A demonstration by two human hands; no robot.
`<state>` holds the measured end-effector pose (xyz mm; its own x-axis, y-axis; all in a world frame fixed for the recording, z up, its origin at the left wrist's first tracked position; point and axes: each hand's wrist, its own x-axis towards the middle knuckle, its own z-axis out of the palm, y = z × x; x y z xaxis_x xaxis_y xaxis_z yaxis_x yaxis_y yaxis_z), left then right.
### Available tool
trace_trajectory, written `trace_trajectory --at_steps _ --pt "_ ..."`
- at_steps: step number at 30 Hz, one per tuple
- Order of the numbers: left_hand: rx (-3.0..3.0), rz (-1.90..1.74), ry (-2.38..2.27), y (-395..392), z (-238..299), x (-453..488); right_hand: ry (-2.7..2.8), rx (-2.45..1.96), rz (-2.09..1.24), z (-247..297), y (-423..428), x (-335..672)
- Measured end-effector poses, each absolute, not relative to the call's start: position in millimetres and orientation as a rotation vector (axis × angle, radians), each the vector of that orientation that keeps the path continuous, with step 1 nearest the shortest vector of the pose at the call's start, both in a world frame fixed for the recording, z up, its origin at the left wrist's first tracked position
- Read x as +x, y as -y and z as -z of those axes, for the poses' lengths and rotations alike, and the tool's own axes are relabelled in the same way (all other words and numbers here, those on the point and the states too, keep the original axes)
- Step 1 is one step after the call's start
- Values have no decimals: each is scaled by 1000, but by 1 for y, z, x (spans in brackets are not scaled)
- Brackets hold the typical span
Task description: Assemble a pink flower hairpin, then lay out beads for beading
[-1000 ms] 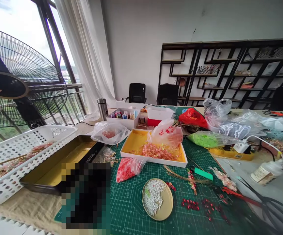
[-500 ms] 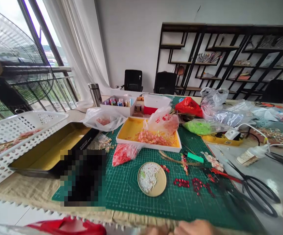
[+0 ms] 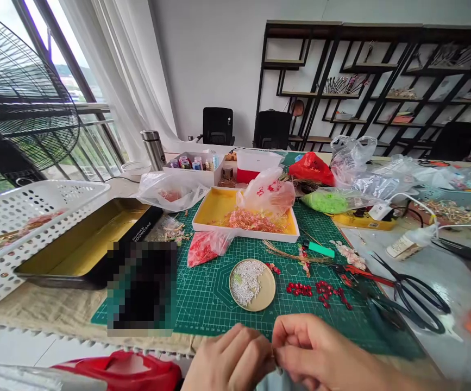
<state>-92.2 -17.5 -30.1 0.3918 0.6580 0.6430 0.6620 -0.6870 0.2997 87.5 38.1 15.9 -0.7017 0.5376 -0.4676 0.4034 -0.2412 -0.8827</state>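
Note:
My left hand [image 3: 231, 358] and my right hand [image 3: 316, 350] meet at the near edge of the green cutting mat [image 3: 202, 326]. Both have curled fingers pinched together, their tips almost touching. Whatever lies between them is too small or hidden to make out. Just beyond stands a round beige dish [image 3: 265, 296] partly filled with white pearl beads [image 3: 246, 279]. Right of the dish lie dark red beads [image 3: 299, 289] in loose groups. Behind these are a small beaded flower sprig [image 3: 304, 262], thin wires [image 3: 278, 248] and a teal-green lighter-like stick [image 3: 320, 249].
Black-handled scissors [image 3: 420, 301] and red-handled pliers [image 3: 371, 276] lie at right, near a white glue bottle [image 3: 406, 244]. A shallow white-rimmed tray [image 3: 247, 234] sits behind the dish. At left are a black-and-gold box [image 3: 88, 244], a white perforated basket [image 3: 76, 187] and a fan [image 3: 19, 103].
Both hands have come up into fuller view from the bottom edge, fingertips together. The camera's view has tilted slightly downward. The objects on the mat look unmoved.

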Motion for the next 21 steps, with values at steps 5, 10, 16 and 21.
trace_trajectory --at_steps 5,10,16,21 --pt "-3002 1854 2401 17 36 -81 2581 -845 -891 -2 -28 84" --pt "-2812 2099 2537 15 25 -83 2655 -632 -527 4 -29 83" --pt "-2667 1773 2024 15 20 -94 2212 -1117 -1607 -18 -39 79" --pt "-2668 1519 1713 21 36 -97 2113 -1093 -1834 -19 -38 79"
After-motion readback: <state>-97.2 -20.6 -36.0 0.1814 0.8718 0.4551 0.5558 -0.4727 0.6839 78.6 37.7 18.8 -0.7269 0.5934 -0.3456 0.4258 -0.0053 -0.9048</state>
